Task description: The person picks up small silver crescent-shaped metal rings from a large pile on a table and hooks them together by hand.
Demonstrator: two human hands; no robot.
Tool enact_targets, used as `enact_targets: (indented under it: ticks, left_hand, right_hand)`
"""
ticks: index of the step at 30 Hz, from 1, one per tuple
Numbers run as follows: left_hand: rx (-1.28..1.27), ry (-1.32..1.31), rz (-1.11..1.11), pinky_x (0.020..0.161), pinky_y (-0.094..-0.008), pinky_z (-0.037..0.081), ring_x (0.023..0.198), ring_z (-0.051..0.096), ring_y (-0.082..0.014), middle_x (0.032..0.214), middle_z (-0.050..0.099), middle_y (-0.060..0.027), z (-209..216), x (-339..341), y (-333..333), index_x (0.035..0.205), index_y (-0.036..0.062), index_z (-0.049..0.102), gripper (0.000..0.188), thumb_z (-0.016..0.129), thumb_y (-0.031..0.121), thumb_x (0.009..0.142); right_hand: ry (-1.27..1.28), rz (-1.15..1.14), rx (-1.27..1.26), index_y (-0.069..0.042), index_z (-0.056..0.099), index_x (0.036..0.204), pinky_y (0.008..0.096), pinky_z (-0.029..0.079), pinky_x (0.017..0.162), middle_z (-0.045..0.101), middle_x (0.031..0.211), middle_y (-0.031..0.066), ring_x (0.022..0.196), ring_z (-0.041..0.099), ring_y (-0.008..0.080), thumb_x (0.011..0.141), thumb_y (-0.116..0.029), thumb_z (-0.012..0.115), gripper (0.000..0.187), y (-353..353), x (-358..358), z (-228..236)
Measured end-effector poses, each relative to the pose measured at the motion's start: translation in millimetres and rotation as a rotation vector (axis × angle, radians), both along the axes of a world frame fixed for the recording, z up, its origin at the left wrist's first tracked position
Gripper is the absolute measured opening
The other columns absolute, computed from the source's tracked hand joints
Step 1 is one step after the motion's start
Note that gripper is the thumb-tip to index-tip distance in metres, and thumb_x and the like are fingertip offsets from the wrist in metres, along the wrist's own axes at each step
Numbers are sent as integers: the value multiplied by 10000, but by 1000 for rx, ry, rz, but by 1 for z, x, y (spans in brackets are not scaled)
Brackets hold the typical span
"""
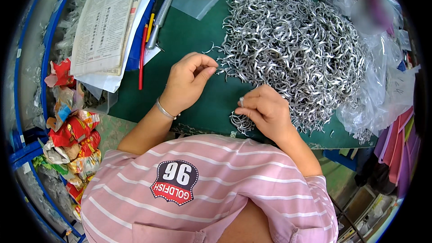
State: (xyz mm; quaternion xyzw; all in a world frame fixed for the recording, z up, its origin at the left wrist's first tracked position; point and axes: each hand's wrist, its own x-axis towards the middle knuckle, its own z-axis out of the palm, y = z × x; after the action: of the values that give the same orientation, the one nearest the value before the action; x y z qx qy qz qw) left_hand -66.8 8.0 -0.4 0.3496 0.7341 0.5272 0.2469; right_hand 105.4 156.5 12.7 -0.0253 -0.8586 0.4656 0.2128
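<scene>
A large heap of thin, curved silver metal strips [292, 49] covers the right half of the green tabletop [193, 108]. At the heap's left edge, my left hand [186, 81] has its thumb and forefinger pinched together; whatever is between them is too small to make out. My right hand [267, 110] is closed, fingers curled, at the heap's near edge. A small silver bit [241, 102] shows at its fingertips, either a curved strip or a ring. Just below those fingers lies a small separate cluster of curved strips [243, 123], near the table's front edge.
Newspapers [105, 27], a red pen [143, 56] and a metal-handled tool [162, 15] lie at the left. A small clear bag [195, 2] sits at the back. Plastic bags [373, 90] crowd the right; a blue rack [47, 40] and colourful wrappers [78, 130] are at far left.
</scene>
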Motion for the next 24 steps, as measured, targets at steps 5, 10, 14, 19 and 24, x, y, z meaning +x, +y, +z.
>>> enact_targets:
  ticks: [5,10,14,19,24]
  left_hand:
    - [-74,391,-10,642,-270,482,708,597,-173,873,594,-82,2,-8,4,920,-1,647,105,672,-21,820]
    - [-158,601,-90,653,-346,493,724,609,-275,867,587,-123,-13,-5,8,882,5,638,130,712,15,776]
    - [-169,555,-75,641,-356,486,721,607,-283,840,586,-122,-13,-4,8,858,8,632,127,722,24,769]
    - [-137,380,-50,617,-342,481,688,597,-268,781,585,-116,-2,1,3,839,11,633,122,729,22,764]
    - [42,414,-186,632,-323,494,721,617,-243,824,620,-108,7,18,3,847,16,632,115,721,17,774]
  right_hand:
    - [-106,145,108,-59,655,770,358,478,595,562,728,62,685,568,257,649,-76,800,190,4,19,0]
    - [-276,156,105,-42,669,800,380,493,660,567,757,75,724,575,280,684,-118,780,177,0,24,1]
    - [-312,151,146,-36,672,829,386,494,679,573,767,89,744,585,290,731,-104,751,143,2,26,2]
    - [-218,31,106,-21,664,887,382,495,646,594,785,107,728,597,306,786,-53,710,115,2,15,8]
    - [-238,-160,-252,9,632,1025,301,515,653,636,814,107,737,639,202,855,-31,676,179,-8,-4,4]
